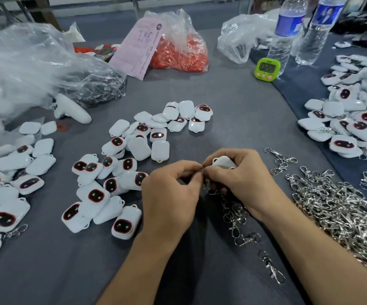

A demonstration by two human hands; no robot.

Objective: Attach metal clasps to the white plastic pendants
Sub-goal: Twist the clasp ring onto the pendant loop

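Pendant (224, 161), clasp (213, 191) in hands (244, 179), timer (267, 69) blurred

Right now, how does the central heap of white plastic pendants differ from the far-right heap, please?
The central heap lies spread on grey cloth, loops bare; the far-right heap is piled tighter on darker blue cloth, some showing metal clasps. Both hold white pendants with dark, red-rimmed faces.
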